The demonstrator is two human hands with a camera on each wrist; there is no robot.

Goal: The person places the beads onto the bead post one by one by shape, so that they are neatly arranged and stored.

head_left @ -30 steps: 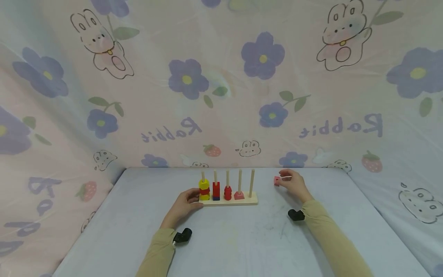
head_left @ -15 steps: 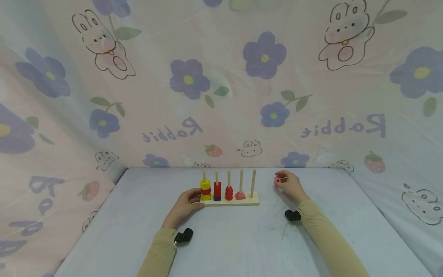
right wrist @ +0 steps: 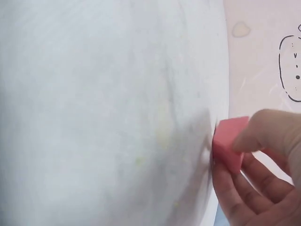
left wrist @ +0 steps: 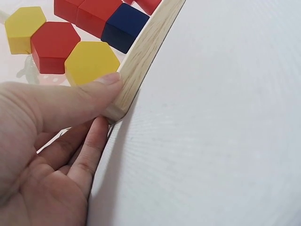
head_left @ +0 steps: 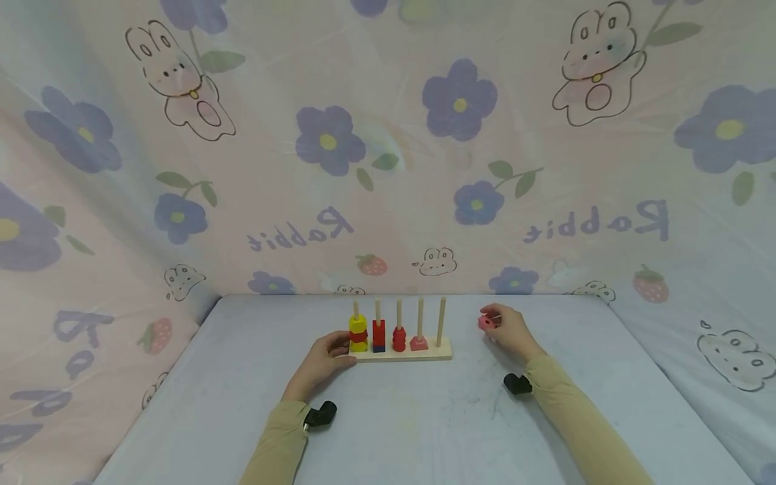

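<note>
My left hand (head_left: 323,362) pinches the left end of a wooden peg stacker base (left wrist: 143,54), thumb on it close to a yellow hexagonal block (left wrist: 91,62). A red hexagonal block (left wrist: 55,47) and a second yellow one share that first peg. Red blocks over a dark blue block (left wrist: 124,27) fill the second peg. Rounded red pieces (head_left: 399,339) sit on the third, a pink block (head_left: 419,343) on the fourth, and the fifth peg (head_left: 441,323) is bare. Right of the stacker, my right hand (head_left: 509,331) pinches a loose pink block (right wrist: 230,141) between thumb and fingers; its hole shows in the head view.
A white-covered table (head_left: 400,417) lies under both hands. Behind it hangs a patterned curtain (head_left: 388,182) with rabbits and flowers, which also runs along the sides. Black wrist cameras (head_left: 320,413) are strapped at both sleeves.
The pink block has been turned in my right hand's fingers, so its face with the hole shows more. That hand has shifted slightly lower. My left hand stays on the base.
</note>
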